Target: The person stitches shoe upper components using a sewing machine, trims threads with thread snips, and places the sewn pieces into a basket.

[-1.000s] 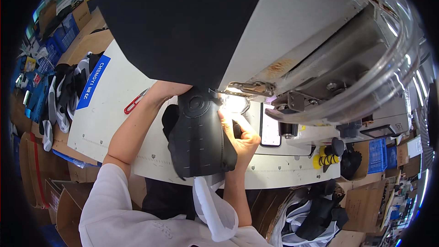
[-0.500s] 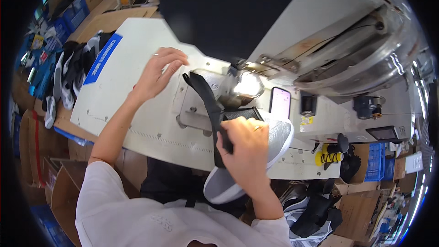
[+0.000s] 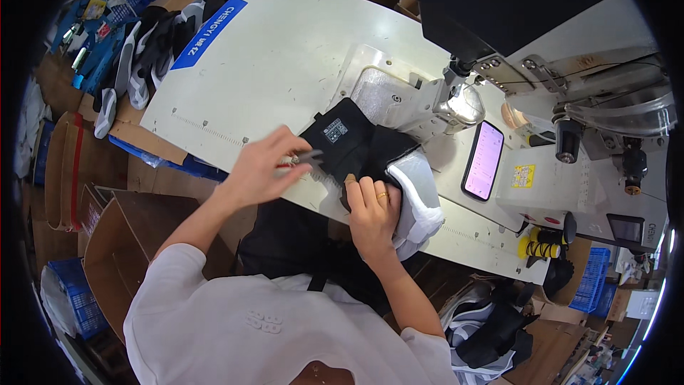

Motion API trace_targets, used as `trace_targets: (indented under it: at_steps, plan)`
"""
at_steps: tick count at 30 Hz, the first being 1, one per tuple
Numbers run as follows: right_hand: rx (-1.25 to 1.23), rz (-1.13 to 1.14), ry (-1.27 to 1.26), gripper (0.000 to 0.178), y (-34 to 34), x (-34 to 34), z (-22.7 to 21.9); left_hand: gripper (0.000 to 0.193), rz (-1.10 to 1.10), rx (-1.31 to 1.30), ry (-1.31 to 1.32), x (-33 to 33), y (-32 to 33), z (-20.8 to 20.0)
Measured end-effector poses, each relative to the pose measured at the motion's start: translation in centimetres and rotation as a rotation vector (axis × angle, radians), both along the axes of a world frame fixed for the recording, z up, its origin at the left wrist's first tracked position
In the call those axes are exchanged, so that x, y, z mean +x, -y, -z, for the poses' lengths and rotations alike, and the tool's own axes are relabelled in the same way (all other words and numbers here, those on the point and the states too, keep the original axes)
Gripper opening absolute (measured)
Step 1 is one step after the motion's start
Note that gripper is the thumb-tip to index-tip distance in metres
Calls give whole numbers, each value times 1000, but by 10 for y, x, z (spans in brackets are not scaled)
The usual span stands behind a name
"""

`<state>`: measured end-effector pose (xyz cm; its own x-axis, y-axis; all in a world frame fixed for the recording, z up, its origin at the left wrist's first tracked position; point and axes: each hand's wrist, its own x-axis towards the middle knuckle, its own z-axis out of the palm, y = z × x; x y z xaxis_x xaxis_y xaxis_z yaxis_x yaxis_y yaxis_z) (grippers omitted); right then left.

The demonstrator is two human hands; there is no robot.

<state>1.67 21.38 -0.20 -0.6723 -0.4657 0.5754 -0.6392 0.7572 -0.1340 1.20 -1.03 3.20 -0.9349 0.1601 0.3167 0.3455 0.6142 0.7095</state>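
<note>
My left hand (image 3: pixel 260 171) is closed on a small pair of thread snips (image 3: pixel 308 157), slightly blurred, with the blades pointing at the shoe upper. My right hand (image 3: pixel 372 217) grips the edge of that upper, pinching its black fabric (image 3: pixel 342 135) between thumb and fingers. A pale printed label (image 3: pixel 334 130) shows on the opened-out black part. The upper's grey and white end (image 3: pixel 419 196) hangs over the table edge on the right. Just beyond it stands the sewing machine's metal arm (image 3: pixel 425 103). My fingers hide part of the fabric.
A lit phone (image 3: pixel 483 160) lies on the white machine table (image 3: pixel 285 50). Yellow thread cones (image 3: pixel 539 246) stand at its right end. Piles of shoe uppers lie at the far left (image 3: pixel 153 50) and lower right (image 3: pixel 488 331). A cardboard box (image 3: pixel 135 242) stands at left.
My left hand has come down and nearer, now with snips showing in it. The shoe upper has been turned and opened out, showing its label. The whole view has shifted.
</note>
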Motion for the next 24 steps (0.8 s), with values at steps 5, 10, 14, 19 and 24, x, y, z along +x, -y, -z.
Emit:
trace_targets:
  at_steps: [5,10,14,19,24]
  plan:
    - [-20,10,8,9,2,2,-1,25,38,-232,-185,13,-23,23]
    - [-44,18,76,15,-5,5,-2,16,35,-181,-216,3,-31,20]
    - [-99,36,171,29,-9,6,-9,17,-100,2,-230,-24,-38,0]
    - [-153,111,421,75,-8,1,-8,21,-30,-127,-262,-53,-58,4]
    - [-138,90,392,75,-2,0,-3,19,2,-234,-232,-66,-57,10]
